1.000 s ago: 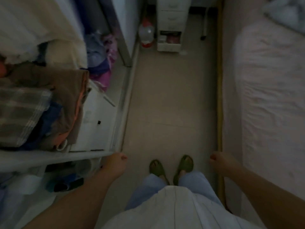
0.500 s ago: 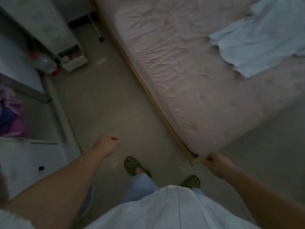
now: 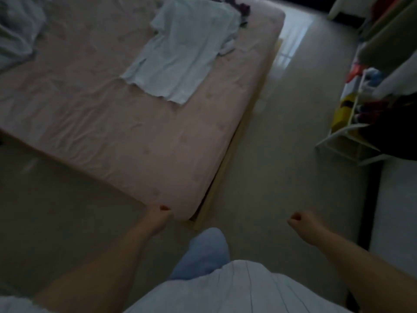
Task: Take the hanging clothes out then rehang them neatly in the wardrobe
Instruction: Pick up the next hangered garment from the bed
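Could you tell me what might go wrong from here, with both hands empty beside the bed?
The left hand swings close to the mattress corner, above the protruding wooden bed frame, so a shin or hand could knock it. The pale blue T-shirt lies spread on the bed near other clothes and may crease. The right hand is empty too. The picture is dim and blurred, so misjudged footing seems possible.

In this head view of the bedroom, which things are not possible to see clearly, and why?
- Dark clothes at the bed's far end: cut off by the top edge, so their kind is unclear.
- Items on the shelf at right: blurred and partly cut off by the right edge.
- Left hand and right hand: dim and blurred; they seem loosely curled and empty, but single fingers are unclear.
- Feet: hidden by the person's own clothing.
- Light blue shirt: details too blurred.
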